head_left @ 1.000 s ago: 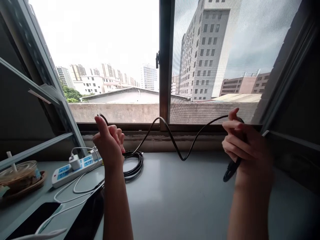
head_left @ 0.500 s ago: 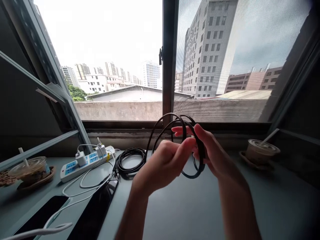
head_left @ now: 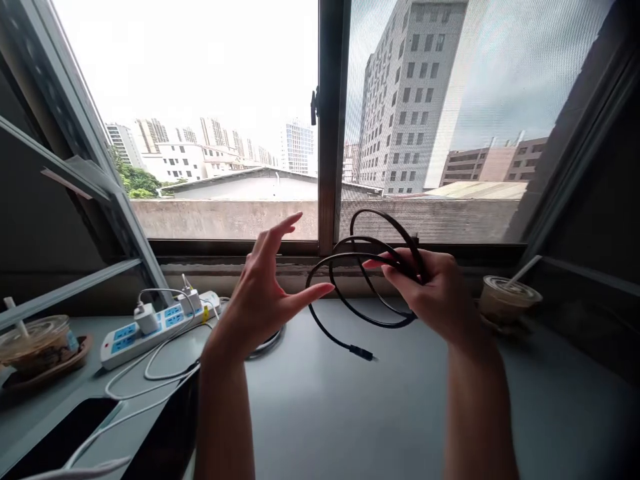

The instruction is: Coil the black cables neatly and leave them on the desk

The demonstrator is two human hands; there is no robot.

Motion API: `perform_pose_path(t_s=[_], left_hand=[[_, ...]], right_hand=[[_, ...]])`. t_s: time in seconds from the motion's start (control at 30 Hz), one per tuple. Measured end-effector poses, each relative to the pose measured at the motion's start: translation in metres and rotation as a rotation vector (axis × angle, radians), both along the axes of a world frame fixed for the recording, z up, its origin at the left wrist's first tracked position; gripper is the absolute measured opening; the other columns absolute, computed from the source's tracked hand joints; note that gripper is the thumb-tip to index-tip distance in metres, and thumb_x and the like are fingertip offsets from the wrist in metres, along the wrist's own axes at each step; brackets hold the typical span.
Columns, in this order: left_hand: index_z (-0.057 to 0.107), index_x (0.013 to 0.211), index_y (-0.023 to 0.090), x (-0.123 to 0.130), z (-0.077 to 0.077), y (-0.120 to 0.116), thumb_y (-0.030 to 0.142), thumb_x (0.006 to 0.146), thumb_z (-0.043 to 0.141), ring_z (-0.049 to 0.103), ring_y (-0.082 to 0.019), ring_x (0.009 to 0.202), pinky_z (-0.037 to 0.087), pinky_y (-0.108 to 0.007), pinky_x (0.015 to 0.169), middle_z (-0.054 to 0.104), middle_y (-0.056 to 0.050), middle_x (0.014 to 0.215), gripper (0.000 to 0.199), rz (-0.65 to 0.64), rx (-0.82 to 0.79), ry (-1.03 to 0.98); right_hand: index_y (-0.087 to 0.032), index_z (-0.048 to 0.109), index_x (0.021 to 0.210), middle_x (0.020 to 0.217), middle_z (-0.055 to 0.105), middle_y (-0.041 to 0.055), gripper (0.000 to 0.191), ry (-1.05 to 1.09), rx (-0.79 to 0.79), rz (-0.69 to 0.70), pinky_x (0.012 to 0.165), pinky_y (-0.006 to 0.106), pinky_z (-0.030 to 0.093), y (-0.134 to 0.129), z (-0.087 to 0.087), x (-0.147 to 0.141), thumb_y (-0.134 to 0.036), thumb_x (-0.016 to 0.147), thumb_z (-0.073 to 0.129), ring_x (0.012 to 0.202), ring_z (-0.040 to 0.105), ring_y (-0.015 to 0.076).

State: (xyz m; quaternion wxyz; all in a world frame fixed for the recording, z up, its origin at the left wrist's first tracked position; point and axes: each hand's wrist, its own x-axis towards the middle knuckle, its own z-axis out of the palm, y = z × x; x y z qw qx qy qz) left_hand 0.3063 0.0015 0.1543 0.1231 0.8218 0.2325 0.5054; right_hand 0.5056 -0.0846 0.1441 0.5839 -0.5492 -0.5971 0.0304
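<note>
My right hand is closed around a loosely coiled black cable, held up over the grey table. Several loops fan out to the left of the fingers. One end hangs lower, tipped with a small dark plug. To the left of the loops, my left hand is raised with thumb and fingers spread, holding nothing. Behind its wrist lies another black cable coil on the table, mostly hidden by the hand.
A white power strip with chargers and white cables stands at left, near a phone and a dark flat device. Drink cups sit at far left and right. A window frame rises behind the table.
My left hand has let go of the cable and moved left, its fingers opening. My right hand keeps the coil, which has spread into looser loops with one plug end hanging free.
</note>
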Motion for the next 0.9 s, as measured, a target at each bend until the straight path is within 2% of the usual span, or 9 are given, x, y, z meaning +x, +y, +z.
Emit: perform_pose_path(t_s=[0.13, 0.27, 0.43, 0.5, 0.57, 0.63, 0.7, 0.8, 0.9], left_hand=[[0.041, 0.134, 0.026, 0.036, -0.013, 0.016, 0.033, 0.074, 0.067, 0.045, -0.025, 0.122, 0.033, -0.037, 0.101, 0.050, -0.009, 0.133, 0.066, -0.152, -0.053, -0.105], [0.064, 0.096, 0.019, 0.048, -0.020, 0.035, 0.034, 0.081, 0.057, 0.059, -0.019, 0.099, 0.043, -0.028, 0.086, 0.064, -0.007, 0.103, 0.022, -0.188, -0.184, -0.289], [0.056, 0.103, 0.021, 0.046, -0.021, 0.038, 0.031, 0.068, 0.071, 0.062, -0.017, 0.095, 0.046, -0.026, 0.081, 0.065, -0.004, 0.101, 0.039, -0.212, -0.360, -0.466], [0.060, 0.078, 0.018, 0.048, -0.021, 0.035, 0.033, 0.072, 0.066, 0.064, -0.014, 0.067, 0.047, -0.023, 0.065, 0.065, -0.001, 0.067, 0.018, -0.294, -0.472, -0.491], [0.045, 0.046, 0.018, 0.050, -0.021, 0.031, 0.036, 0.075, 0.060, 0.049, -0.009, 0.037, 0.038, -0.021, 0.043, 0.044, 0.003, 0.036, 0.038, -0.302, -0.557, -0.517], [0.030, 0.036, 0.020, 0.052, -0.021, 0.026, 0.033, 0.075, 0.059, 0.033, -0.006, 0.025, 0.024, -0.022, 0.033, 0.027, 0.006, 0.027, 0.050, -0.236, -0.598, -0.563], [0.031, 0.036, 0.020, 0.052, -0.019, 0.021, 0.028, 0.073, 0.059, 0.028, -0.005, 0.024, 0.020, -0.021, 0.031, 0.026, 0.007, 0.027, 0.047, -0.158, -0.588, -0.631], [0.035, 0.037, 0.019, 0.053, -0.017, 0.013, 0.025, 0.073, 0.058, 0.029, -0.004, 0.025, 0.020, -0.021, 0.030, 0.032, 0.007, 0.031, 0.043, -0.084, -0.530, -0.687], [0.032, 0.036, 0.020, 0.056, -0.016, 0.008, 0.026, 0.075, 0.055, 0.033, -0.005, 0.024, 0.021, -0.021, 0.031, 0.032, 0.007, 0.030, 0.045, -0.112, -0.507, -0.640]], right_hand=[[-0.020, 0.073, 0.077, 0.054, 0.051, -0.0008, 0.012, -0.057, 0.166, 0.019, 0.043, 0.019, 0.030, -0.006, 0.001, -0.008, -0.022, 0.074, 0.061, 0.047, 0.039, 0.0079], [-0.022, 0.073, 0.080, 0.053, 0.049, -0.0018, 0.013, -0.003, 0.272, -0.018, 0.044, 0.020, 0.032, 0.000, -0.001, -0.008, -0.022, 0.076, 0.061, 0.047, 0.040, 0.0076], [-0.019, 0.071, 0.077, 0.047, 0.039, -0.0036, 0.015, 0.073, 0.216, 0.027, 0.040, 0.019, 0.025, 0.016, -0.006, 0.001, -0.029, 0.077, 0.061, 0.042, 0.033, 0.0059], [-0.017, 0.070, 0.077, 0.048, 0.041, -0.0033, 0.015, 0.074, 0.185, 0.079, 0.040, 0.019, 0.025, 0.020, -0.007, 0.001, -0.030, 0.077, 0.062, 0.041, 0.034, 0.0059], [-0.017, 0.069, 0.080, 0.049, 0.043, -0.0037, 0.016, 0.099, 0.149, 0.140, 0.039, 0.019, 0.028, 0.022, -0.007, 0.001, -0.031, 0.077, 0.063, 0.041, 0.036, 0.0057], [-0.017, 0.068, 0.089, 0.053, 0.046, -0.0045, 0.020, 0.130, 0.128, 0.189, 0.040, 0.018, 0.033, 0.024, -0.006, -0.002, -0.031, 0.075, 0.065, 0.042, 0.039, 0.0054], [-0.018, 0.065, 0.096, 0.056, 0.049, -0.0048, 0.026, 0.153, 0.125, 0.197, 0.043, 0.017, 0.038, 0.025, -0.004, -0.006, -0.031, 0.073, 0.067, 0.044, 0.044, 0.0057], [-0.015, 0.060, 0.075, 0.048, 0.043, -0.0055, 0.021, 0.228, 0.069, 0.180, 0.037, 0.016, 0.034, 0.018, 0.000, -0.014, -0.035, 0.075, 0.065, 0.038, 0.041, 0.0050], [-0.015, 0.042, 0.051, 0.040, 0.032, -0.0063, 0.044, 0.306, -0.027, 0.312, 0.030, 0.015, 0.020, 0.004, 0.004, -0.020, -0.043, 0.077, 0.063, 0.031, 0.026, 0.0017]])
